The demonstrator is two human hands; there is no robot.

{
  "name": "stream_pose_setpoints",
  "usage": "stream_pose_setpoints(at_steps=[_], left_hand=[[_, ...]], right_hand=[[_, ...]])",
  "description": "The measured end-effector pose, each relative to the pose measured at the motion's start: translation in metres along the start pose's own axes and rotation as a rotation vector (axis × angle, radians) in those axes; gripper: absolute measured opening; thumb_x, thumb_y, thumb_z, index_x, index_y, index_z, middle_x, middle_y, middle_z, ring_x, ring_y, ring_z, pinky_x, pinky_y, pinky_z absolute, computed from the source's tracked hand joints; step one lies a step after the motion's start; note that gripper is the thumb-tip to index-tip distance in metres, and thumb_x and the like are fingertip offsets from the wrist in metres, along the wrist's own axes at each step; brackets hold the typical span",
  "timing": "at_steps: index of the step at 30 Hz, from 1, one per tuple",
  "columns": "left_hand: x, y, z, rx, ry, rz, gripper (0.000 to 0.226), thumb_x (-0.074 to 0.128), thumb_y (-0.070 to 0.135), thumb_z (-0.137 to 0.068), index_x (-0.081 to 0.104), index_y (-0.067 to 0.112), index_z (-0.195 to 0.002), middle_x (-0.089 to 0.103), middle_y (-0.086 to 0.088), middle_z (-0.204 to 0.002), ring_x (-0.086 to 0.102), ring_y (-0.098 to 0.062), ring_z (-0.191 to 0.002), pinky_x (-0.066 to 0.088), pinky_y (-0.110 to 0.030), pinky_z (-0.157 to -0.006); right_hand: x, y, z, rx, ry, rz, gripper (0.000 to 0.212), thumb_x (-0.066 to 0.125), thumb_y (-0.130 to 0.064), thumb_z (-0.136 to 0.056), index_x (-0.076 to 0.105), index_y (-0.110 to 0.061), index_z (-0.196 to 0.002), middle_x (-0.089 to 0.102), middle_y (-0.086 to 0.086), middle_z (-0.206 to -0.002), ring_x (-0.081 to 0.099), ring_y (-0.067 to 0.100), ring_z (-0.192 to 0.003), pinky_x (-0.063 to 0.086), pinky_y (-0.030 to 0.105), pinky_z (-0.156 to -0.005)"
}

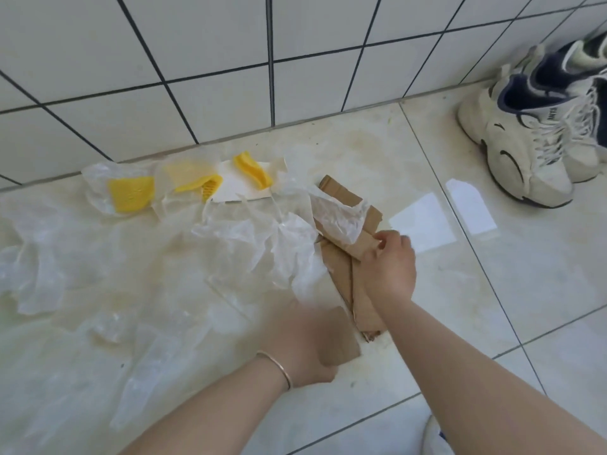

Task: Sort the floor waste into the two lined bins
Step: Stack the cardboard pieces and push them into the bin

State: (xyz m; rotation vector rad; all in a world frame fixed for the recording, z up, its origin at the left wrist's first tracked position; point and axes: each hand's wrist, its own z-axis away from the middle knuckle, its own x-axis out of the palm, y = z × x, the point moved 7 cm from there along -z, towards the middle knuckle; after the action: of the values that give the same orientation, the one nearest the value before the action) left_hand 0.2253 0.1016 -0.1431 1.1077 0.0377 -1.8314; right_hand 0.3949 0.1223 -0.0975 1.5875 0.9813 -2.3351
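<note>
Flattened cardboard pieces [345, 257] lie on the tiled floor [492, 290] near the wall; the right hand [389, 267] pinches one strip's edge, seemingly to gather cardboard as one waste type. The blurred left hand [308, 343] clasps a smaller scrap [341, 343]. Plastic film [262, 238] and yellow mesh [131, 193] lie just beside; no bins show.

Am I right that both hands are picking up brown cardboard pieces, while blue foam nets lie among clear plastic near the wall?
Nearly. The head view shows the foam nets are yellow, not blue. The rest holds: the right hand grips a cardboard strip, the left hand holds another cardboard piece, and clear plastic lies near the wall.
</note>
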Motion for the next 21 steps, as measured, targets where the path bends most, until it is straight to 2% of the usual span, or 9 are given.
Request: stream_pose_setpoints(at_steps=[2,4,7,9,11,13,15,18,21], left_hand=[[0.000,0.019,-0.002,0.104,-0.049,0.008,0.086,0.063,0.056,-0.067,0.032,0.015,-0.135,0.038,-0.006,-0.131,0.042,-0.026,-0.118,0.042,-0.034,-0.096],[-0.003,0.033,-0.004,0.205,-0.045,-0.011,0.084,0.066,0.054,-0.067,0.035,0.012,-0.133,0.036,-0.006,-0.128,0.042,-0.025,-0.116,0.045,-0.034,-0.092],[-0.012,0.044,-0.014,0.322,0.027,-0.105,0.083,0.068,0.047,-0.066,0.039,0.004,-0.131,0.040,-0.011,-0.133,0.038,-0.027,-0.123,0.043,-0.037,-0.099],[-0.024,0.050,-0.023,0.355,0.098,-0.270,0.083,0.068,0.045,-0.064,0.041,0.002,-0.130,0.041,-0.016,-0.134,0.034,-0.033,-0.129,0.036,-0.043,-0.108],[-0.036,0.049,-0.031,0.308,0.106,-0.443,0.092,0.064,0.047,-0.068,0.029,0.002,-0.140,0.028,-0.019,-0.145,0.014,-0.038,-0.140,0.010,-0.050,-0.119],[-0.046,0.037,-0.041,0.199,0.055,-0.514,0.097,0.063,0.050,-0.069,0.023,0.004,-0.143,0.014,-0.019,-0.153,-0.002,-0.043,-0.143,-0.007,-0.056,-0.117],[-0.052,0.015,-0.046,0.079,-0.023,-0.481,0.094,0.064,0.053,-0.067,0.028,0.007,-0.141,0.007,-0.017,-0.156,-0.005,-0.045,-0.143,-0.007,-0.059,-0.114],[-0.049,-0.022,-0.041,-0.084,-0.170,-0.384,0.096,0.062,0.059,-0.065,0.028,0.012,-0.141,-0.001,-0.011,-0.158,-0.003,-0.044,-0.143,0.000,-0.063,-0.113],[-0.047,-0.045,-0.029,-0.161,-0.186,-0.314,0.097,0.061,0.063,-0.065,0.027,0.013,-0.141,-0.004,-0.007,-0.159,-0.002,-0.040,-0.144,0.004,-0.062,-0.113]], right_hand=[[0.005,0.003,-0.019,-0.013,-0.051,0.100,0.035,0.044,-0.008,-0.088,0.053,-0.009,-0.121,0.051,0.010,-0.122,0.044,0.029,-0.115,0.039,0.036,-0.088],[0.014,0.003,-0.031,-0.053,-0.134,0.214,0.037,0.048,-0.017,-0.089,0.051,-0.010,-0.125,0.048,0.011,-0.126,0.041,0.030,-0.118,0.038,0.036,-0.091],[0.031,0.000,-0.037,-0.120,-0.286,0.405,0.054,0.061,-0.043,-0.083,0.047,-0.012,-0.126,0.046,0.009,-0.126,0.040,0.029,-0.119,0.038,0.036,-0.093],[0.038,-0.002,-0.037,-0.166,-0.309,0.490,0.059,0.066,-0.045,-0.078,0.047,-0.014,-0.123,0.049,0.008,-0.124,0.040,0.029,-0.118,0.038,0.035,-0.093],[0.041,-0.003,-0.036,-0.173,-0.287,0.501,0.059,0.069,-0.043,-0.075,0.046,-0.014,-0.121,0.051,0.009,-0.121,0.042,0.028,-0.115,0.038,0.034,-0.093],[0.043,-0.004,-0.035,-0.145,-0.302,0.465,0.062,0.069,-0.044,-0.074,0.045,-0.013,-0.122,0.050,0.009,-0.120,0.044,0.028,-0.113,0.039,0.034,-0.092],[0.044,-0.005,-0.032,-0.126,-0.341,0.423,0.064,0.070,-0.042,-0.073,0.042,-0.013,-0.123,0.046,0.010,-0.121,0.046,0.029,-0.111,0.041,0.035,-0.090],[0.041,-0.006,-0.026,-0.124,-0.368,0.307,0.060,0.070,-0.028,-0.074,0.040,-0.014,-0.123,0.040,0.010,-0.121,0.055,0.030,-0.099,0.044,0.032,-0.077],[0.035,-0.006,-0.017,-0.162,-0.382,0.187,0.064,0.069,-0.025,-0.075,0.037,-0.015,-0.130,0.036,0.009,-0.123,0.057,0.030,-0.093,0.043,0.030,-0.074]])
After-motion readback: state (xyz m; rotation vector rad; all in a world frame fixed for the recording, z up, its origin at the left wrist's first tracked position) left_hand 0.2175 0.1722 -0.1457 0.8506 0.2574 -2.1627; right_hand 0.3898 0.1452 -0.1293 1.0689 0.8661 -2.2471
